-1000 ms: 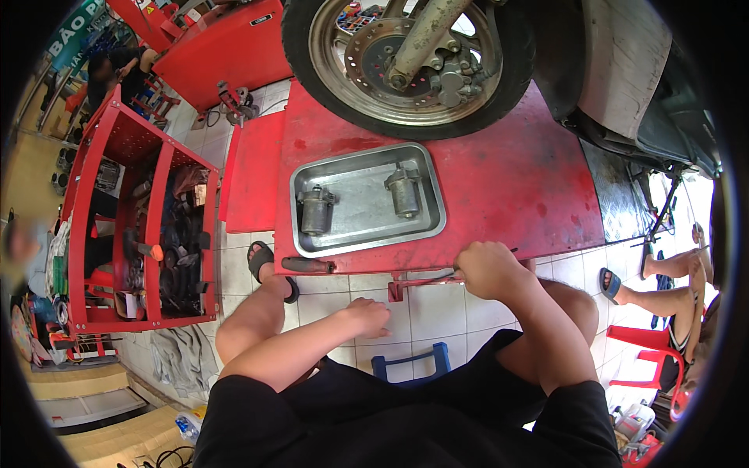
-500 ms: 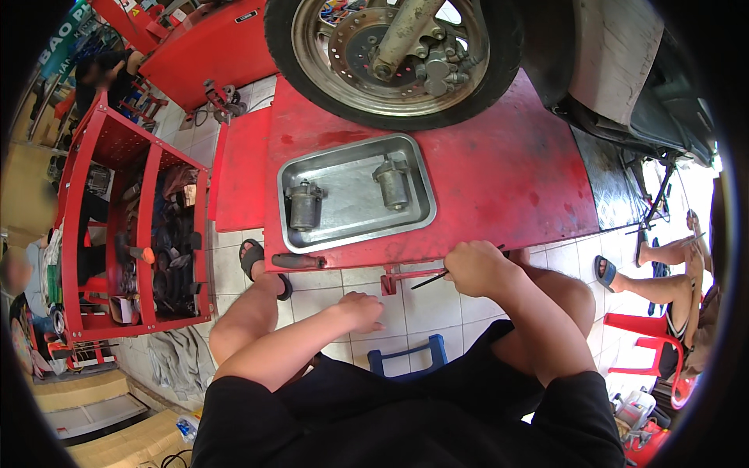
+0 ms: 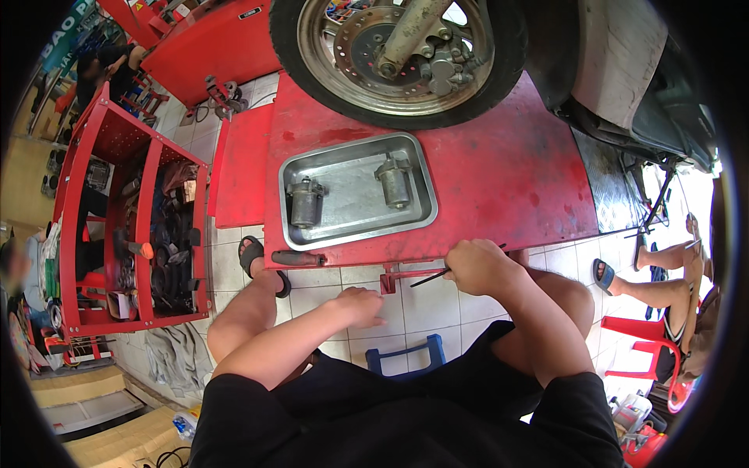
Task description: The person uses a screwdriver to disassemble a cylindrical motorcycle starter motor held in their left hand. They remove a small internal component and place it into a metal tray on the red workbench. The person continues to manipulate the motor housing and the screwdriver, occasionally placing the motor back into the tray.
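Note:
My right hand [image 3: 481, 267] is closed round a thin black rod [image 3: 427, 279], whose free end sticks out to the left of the fist, just off the front edge of the red lift table [image 3: 499, 179]. My left hand [image 3: 361, 306] hangs over the floor with nothing visible in it, its fingers loosely extended and partly hidden. On the table a steel tray [image 3: 359, 240] holds two cylindrical metal motors [image 3: 306, 204], one on each side. A dark tool handle [image 3: 295, 258] lies along the table's front edge, left of a red bracket [image 3: 388, 282].
A motorcycle front wheel [image 3: 390, 117] stands on the table behind the tray. At left is a red tool cart [image 3: 144, 234] full of parts. A blue stool [image 3: 406, 358] stands low before me. Other people sit at left and right, with a red chair [image 3: 644, 343] at right.
My left hand's fingers have straightened a little. My right hand keeps hold of the rod in nearly the same place. The whole view has shifted very slightly.

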The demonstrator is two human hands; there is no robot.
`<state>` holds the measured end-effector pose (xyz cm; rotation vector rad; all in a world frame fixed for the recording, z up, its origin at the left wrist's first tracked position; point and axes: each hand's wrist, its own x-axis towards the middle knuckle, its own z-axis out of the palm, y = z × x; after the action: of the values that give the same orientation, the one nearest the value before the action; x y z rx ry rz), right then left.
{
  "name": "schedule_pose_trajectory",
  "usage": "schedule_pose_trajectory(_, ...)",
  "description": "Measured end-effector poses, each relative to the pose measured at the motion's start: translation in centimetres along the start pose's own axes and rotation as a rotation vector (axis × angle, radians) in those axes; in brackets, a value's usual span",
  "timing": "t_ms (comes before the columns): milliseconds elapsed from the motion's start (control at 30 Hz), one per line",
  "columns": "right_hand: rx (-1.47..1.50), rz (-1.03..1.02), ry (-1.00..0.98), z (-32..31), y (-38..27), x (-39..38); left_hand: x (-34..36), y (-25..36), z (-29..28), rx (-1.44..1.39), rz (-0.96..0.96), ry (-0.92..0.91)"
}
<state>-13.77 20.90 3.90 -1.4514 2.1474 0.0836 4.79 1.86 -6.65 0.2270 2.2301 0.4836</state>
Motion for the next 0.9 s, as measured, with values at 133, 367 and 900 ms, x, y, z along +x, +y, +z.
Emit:
schedule_pose_trajectory(133, -0.004, -0.016, 0.018, -0.1, -0.1, 0.0, 0.0, 0.2, -0.2, 0.006, -0.001, -0.068)
schedule_pose_trajectory(367, 0.016, -0.076, 0.287, -1.1, 0.3, 0.1, -3.0, -0.4, -5.4, -0.953, 0.433, -0.137)
schedule_pose_trajectory(900, 1.205, 0.077, 0.405, -2.1, -0.7, 1.1, -9.6, -4.7, -10.7, -2.329, 0.83, 0.92)
